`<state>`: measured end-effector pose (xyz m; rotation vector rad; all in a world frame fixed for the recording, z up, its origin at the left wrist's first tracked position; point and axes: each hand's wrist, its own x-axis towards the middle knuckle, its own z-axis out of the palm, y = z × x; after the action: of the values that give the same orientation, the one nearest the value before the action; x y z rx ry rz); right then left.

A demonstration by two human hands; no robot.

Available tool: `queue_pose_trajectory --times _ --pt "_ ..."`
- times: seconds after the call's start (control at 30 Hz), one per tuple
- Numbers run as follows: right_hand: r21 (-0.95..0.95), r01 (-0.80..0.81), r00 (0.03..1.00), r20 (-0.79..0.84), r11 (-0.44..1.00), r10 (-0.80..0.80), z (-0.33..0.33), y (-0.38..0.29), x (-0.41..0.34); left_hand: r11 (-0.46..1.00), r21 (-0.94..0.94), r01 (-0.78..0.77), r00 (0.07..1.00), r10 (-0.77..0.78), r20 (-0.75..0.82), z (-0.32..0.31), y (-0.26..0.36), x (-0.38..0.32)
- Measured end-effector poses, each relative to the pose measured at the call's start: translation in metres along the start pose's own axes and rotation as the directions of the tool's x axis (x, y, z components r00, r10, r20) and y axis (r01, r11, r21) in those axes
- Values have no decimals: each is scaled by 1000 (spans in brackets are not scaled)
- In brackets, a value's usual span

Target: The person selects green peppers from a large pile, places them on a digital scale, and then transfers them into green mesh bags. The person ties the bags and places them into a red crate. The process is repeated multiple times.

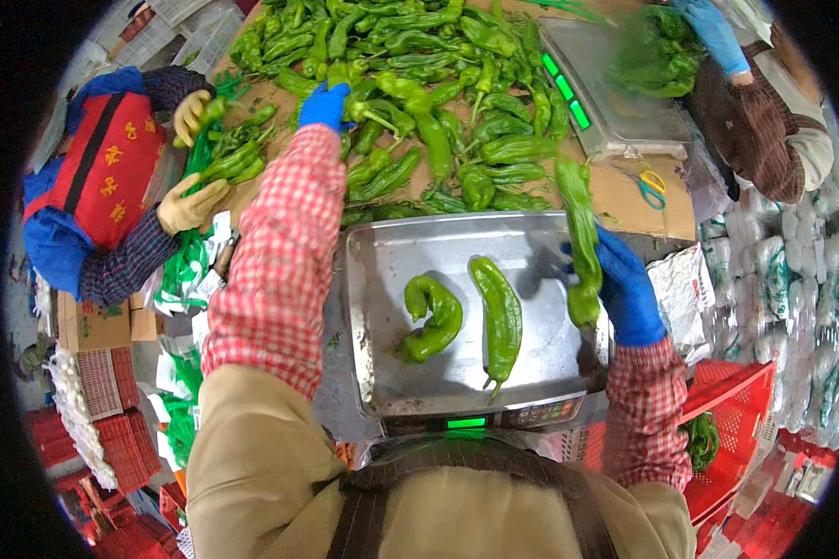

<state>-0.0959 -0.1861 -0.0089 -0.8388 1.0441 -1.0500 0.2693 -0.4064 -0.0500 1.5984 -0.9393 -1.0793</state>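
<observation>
My right hand (628,288), in a blue glove, holds a long green pepper (577,230) over the right side of a metal weighing-scale pan (384,244). On the pan lie a curled green pepper (442,323) and a straighter green pepper (500,314), apart from each other. Farther off, my left hand (325,107), also blue-gloved, reaches into a heap of green peppers (419,42). A green pepper (339,73) is at its fingertips; whether the fingers grip it is unclear. The scale's lit green display (465,423) faces me.
At left, a co-worker's gloved hands (193,202) handle peppers and green netting (199,157). Another person's blue-gloved hand (716,35) holds blurred peppers (657,52) over a second scale (619,84). Scissors (650,187) lie on cardboard (671,216). A red crate (730,419) stands at right.
</observation>
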Motion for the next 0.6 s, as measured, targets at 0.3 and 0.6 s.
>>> queue_pose_trajectory --times 0.3,0.6 --pt "-286 -79 984 -176 955 28 30 33 -44 773 -621 134 859 222 462 -55 8 -151" --pt "-453 387 922 176 803 -344 86 11 -45 639 -756 142 820 352 452 -36 -3 -215"
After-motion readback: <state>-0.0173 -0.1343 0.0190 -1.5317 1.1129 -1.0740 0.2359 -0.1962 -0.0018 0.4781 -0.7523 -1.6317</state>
